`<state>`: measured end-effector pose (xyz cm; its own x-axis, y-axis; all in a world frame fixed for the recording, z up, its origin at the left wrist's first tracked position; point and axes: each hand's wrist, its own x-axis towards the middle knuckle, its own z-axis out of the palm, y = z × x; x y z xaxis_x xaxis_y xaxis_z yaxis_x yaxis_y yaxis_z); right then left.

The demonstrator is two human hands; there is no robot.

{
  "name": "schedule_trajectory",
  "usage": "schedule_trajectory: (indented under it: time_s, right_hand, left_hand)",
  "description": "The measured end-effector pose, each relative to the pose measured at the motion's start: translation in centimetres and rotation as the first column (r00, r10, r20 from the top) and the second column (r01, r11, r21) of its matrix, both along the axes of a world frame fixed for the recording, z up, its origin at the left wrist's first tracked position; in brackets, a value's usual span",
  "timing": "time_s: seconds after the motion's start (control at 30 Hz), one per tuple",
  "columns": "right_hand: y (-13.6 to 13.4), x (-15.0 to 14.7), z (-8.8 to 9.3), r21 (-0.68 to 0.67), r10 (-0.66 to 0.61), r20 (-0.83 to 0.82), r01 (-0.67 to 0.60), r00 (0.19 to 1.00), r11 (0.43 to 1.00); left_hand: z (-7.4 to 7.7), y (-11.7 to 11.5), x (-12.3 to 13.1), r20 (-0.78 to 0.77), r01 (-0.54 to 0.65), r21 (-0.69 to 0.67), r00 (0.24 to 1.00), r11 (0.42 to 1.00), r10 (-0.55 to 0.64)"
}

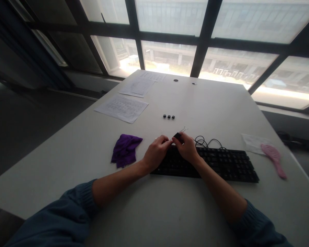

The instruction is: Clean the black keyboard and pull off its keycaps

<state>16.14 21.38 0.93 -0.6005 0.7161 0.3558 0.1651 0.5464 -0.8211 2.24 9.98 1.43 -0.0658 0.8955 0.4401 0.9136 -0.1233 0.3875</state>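
My right hand (188, 148) is closed on a keycap puller (177, 136), a small black handle with thin wires pointing away from me. Against it my left hand (156, 152) is closed too, its fingertips pinched together; what they grip is hidden. Both hands are just above a black keyboard (226, 164), covering part of its left half. Beyond the hands, three small black keycaps (169, 117) sit in a short row on the white table (154, 206).
A crumpled purple cloth (126, 150) lies left of the keyboard. Printed sheets (125, 108) are at the back left. On the right are a pink hairbrush (273, 158) and a white packet (254, 142). The keyboard's cable (203, 141) loops behind it.
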Motion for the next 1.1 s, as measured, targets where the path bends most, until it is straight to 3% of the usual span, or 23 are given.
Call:
schedule_trajectory:
  time_s: [0.37, 0.6, 0.8, 1.1]
  right_hand:
    - [-0.10, 0.02, -0.01, 0.032, 0.009, 0.036, -0.010, 0.999, 0.999]
    - [0.00, 0.07, -0.15, -0.055, 0.028, -0.013, -0.029, 1.000, 0.998]
    - [0.13, 0.14, -0.08, -0.146, 0.114, -0.140, -0.135, 0.983, 0.980]
    - [0.18, 0.50, 0.09, -0.131, 0.141, -0.265, -0.181, 0.954, 0.975]
  left_hand:
    - [0.23, -0.02, -0.14, 0.045, 0.085, 0.021, 0.995, 0.996, -0.086]
    - [-0.09, 0.23, -0.57, 0.038, 0.121, 0.142, 0.991, 0.982, -0.127]
    - [-0.08, 0.08, -0.21, 0.035, 0.095, 0.239, 0.994, 0.966, -0.106]
    - [-0.01, -0.15, -0.35, -0.018, 0.147, 0.402, 0.988, 0.904, -0.153]
